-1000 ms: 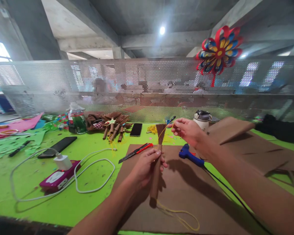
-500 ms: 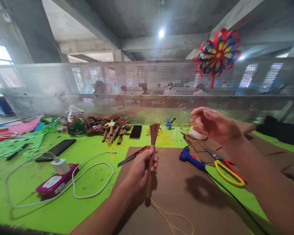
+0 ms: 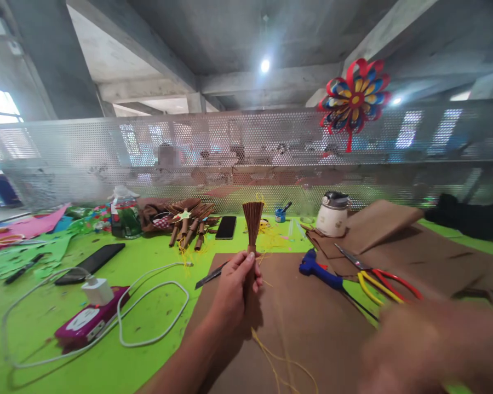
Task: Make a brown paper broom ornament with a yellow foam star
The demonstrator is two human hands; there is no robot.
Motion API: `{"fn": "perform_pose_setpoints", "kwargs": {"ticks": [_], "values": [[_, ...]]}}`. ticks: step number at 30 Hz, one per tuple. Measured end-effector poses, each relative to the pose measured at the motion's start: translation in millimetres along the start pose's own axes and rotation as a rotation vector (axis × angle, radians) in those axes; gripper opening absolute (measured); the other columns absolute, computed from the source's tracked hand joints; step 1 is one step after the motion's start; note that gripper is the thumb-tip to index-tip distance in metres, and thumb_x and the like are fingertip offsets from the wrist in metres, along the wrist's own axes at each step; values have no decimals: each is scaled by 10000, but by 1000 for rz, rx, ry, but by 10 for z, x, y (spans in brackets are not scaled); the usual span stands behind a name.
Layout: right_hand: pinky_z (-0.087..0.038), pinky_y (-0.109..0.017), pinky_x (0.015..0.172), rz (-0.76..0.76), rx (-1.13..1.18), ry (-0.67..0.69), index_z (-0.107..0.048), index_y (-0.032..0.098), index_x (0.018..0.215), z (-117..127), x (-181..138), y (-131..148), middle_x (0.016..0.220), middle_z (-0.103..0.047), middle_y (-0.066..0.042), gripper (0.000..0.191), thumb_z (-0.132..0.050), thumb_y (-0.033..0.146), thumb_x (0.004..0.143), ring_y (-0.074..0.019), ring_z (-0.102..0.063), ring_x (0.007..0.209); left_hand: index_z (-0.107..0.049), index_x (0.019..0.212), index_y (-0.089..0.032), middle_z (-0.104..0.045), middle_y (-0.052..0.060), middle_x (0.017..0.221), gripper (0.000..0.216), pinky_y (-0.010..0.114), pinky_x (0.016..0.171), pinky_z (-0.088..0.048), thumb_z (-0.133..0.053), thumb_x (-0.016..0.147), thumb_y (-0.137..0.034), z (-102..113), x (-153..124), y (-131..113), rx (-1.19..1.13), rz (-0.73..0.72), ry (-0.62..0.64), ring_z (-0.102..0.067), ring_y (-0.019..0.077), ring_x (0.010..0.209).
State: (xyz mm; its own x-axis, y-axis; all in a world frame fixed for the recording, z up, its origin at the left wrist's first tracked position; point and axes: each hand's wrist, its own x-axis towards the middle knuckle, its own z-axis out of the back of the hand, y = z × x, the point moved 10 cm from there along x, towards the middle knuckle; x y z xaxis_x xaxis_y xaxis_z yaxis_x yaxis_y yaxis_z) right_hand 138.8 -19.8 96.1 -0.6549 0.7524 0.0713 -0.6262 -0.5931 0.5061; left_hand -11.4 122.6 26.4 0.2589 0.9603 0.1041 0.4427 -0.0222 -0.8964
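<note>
My left hand (image 3: 240, 282) is closed round the handle of a small brown paper broom (image 3: 253, 224), held upright with its fringed end on top. Under it lies a sheet of brown paper (image 3: 312, 328). Loose yellow thread (image 3: 271, 355) trails over the sheet below my left hand. At the lower right my right hand (image 3: 411, 345) is smeared by motion, so its fingers cannot be made out. Nearest to that hand are scissors with red and yellow handles (image 3: 380, 284) and a blue glue gun (image 3: 320, 271).
A utility knife (image 3: 211, 275) lies left of the broom. Several similar small brooms (image 3: 191, 230) are piled behind, beside a phone (image 3: 225, 227). A purple power strip (image 3: 92, 317) with a white cable is at left. A white jug (image 3: 332, 214) stands at the back right.
My right hand has swept from beside the white jug down to the lower right, and the yellow thread stretched near it no longer shows there. The broom's fringe has turned more upright.
</note>
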Motion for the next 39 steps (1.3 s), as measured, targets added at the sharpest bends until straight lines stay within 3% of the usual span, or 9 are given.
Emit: {"fn": "perform_pose_setpoints", "kwargs": {"ticks": [3,6,9,13,21,26,32,35,39], "values": [[-443,-224,451,-59,276,-236,-705,221,996,583,269,-93,867,-706,-77,276,-577,401,831,-112,-580,515,-589,851,-159,-542,-29,639,204,146,470,-364,-645,793,-346,-92,-81,-54,70,-42,25,-481,49,516],[-471,-237,490,-55,449,-626,-670,185,1012,1097,504,-307,770,-684,-48,253,-613,318,805,-117,-590,541,-605,888,-154,-533,-22,619,208,157,474,-353,-622,810,-346,-217,-143,-58,106,-51,124,-478,60,524],[-512,-273,546,47,637,-610,-589,225,1187,1082,802,-426,1023,-665,-63,460,-679,249,736,-109,-602,601,-609,901,-145,-526,-15,598,256,172,444,-324,-638,785,-371,-276,-176,-50,146,-38,182,-466,70,491],[-483,-268,527,44,662,-537,-700,163,914,981,916,-542,683,-649,-17,241,-705,294,711,-107,-561,550,-617,882,-137,-510,-14,572,286,177,426,-301,-667,749,-384,-299,-193,-99,193,-51,197,-457,74,469],[-369,-243,464,-35,396,-907,-686,195,743,1494,345,-705,549,-560,20,114,-693,309,736,-93,-474,499,-619,888,-146,-498,-17,582,280,177,426,-295,-663,753,-387,-255,-160,-144,177,-75,145,-454,73,474],[-405,-273,474,42,569,-1118,-627,211,740,1665,41,-640,723,-658,-30,99,-675,297,736,-125,-545,543,-603,864,-142,-506,-16,584,269,186,444,-309,-656,764,-386,-257,-153,-124,197,-72,140,-443,75,488],[-316,-228,389,32,551,-797,-616,209,764,1362,-31,-292,602,-609,-3,117,-606,313,819,-94,-477,442,-590,793,-144,-503,-21,583,214,180,457,-325,-648,777,-350,-231,-156,-106,200,-64,110,-445,70,505],[-374,-221,468,-10,293,-339,-649,198,779,770,138,-38,625,-634,-15,131,-582,289,843,-109,-540,534,-599,823,-150,-521,-18,610,202,173,470,-335,-630,800,-348,-197,-141,-79,163,-63,97,-462,68,527],[-362,-209,513,-41,119,-140,-647,172,752,91,424,-21,621,-632,-6,157,-548,250,846,-107,-526,574,-599,880,-150,-527,-18,621,215,171,464,-325,-613,819,-356,-252,-141,-31,141,-39,155,-462,64,521]]}}
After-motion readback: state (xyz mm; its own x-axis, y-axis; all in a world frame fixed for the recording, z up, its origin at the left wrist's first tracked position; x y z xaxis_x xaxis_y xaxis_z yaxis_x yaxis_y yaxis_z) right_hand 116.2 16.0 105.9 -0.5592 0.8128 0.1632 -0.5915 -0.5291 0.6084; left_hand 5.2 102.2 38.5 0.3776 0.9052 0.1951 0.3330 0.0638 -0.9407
